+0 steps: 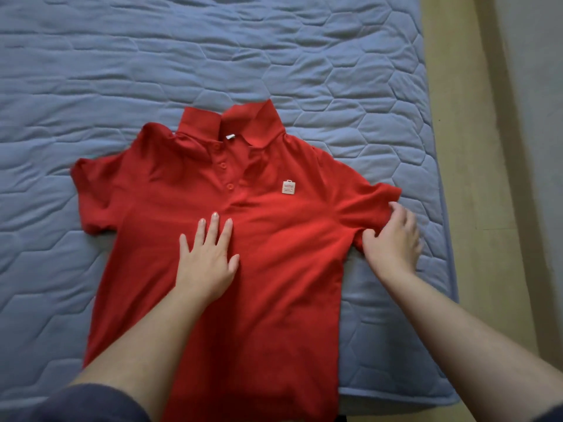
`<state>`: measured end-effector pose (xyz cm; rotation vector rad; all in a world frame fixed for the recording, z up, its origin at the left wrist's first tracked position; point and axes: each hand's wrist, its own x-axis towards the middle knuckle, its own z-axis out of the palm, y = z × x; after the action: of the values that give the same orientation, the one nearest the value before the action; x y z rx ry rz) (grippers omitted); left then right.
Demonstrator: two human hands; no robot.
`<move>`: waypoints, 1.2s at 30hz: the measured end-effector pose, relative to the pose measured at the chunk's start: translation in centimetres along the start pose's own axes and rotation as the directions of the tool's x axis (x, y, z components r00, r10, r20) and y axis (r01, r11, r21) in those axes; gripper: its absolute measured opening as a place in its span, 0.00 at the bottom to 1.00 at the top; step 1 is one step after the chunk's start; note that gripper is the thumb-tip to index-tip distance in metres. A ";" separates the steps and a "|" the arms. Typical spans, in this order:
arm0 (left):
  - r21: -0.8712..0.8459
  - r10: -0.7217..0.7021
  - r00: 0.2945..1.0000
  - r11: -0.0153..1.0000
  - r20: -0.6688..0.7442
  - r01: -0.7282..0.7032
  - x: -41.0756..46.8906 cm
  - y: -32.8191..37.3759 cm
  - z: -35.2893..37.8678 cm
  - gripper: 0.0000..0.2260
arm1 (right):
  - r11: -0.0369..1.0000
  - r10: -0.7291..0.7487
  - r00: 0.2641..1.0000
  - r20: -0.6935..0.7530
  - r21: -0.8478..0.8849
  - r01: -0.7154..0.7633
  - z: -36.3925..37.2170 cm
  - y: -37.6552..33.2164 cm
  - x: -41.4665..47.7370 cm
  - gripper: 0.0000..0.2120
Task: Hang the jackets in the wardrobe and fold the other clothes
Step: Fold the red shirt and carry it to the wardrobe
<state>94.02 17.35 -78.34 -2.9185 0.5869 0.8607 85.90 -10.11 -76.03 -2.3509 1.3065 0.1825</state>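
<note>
Polo shirt (pixel 274 239) lies face-up on the mattress (pixel 122 71), collar toward 12 o'clock. Left hand (pixel 207 260), fingers straight, pins the chest against slipping. Right hand (pixel 393 239) pinches the sleeve (pixel 365 202) at 3 o'clock, probably to fold it inward.

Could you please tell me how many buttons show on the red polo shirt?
3, in a line down the red polo shirt: top button just under the collar, middle button below it, bottom button lowest. The collar could hide another.
</note>
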 end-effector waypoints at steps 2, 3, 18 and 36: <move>-0.047 -0.098 0.993 0.994 -0.066 0.095 -1.2 -3.5 -0.4 0.30 | 0.984 -0.142 0.988 0.065 -0.099 0.148 0.6 -2.5 -2.4 0.33; -0.087 -0.160 0.980 0.985 -0.118 0.150 -1.4 -5.5 -0.8 0.29 | 0.967 -0.198 0.973 0.119 -0.137 0.213 1.3 -3.9 -3.4 0.34; -0.955 -0.221 0.948 -0.240 0.228 0.174 8.7 -23.8 -4.8 0.04 | 0.713 -0.597 0.713 0.368 -0.165 0.682 20.0 -25.7 -13.3 0.30; -0.961 -0.674 0.738 0.177 0.040 0.213 8.2 -29.8 -0.6 0.14 | 0.763 -0.444 0.781 0.439 -0.272 0.587 22.3 -33.6 -6.2 0.29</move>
<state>111.69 42.04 -84.15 -3.8512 -1.3840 0.5411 112.69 19.81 -83.45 -2.7501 0.4219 0.7090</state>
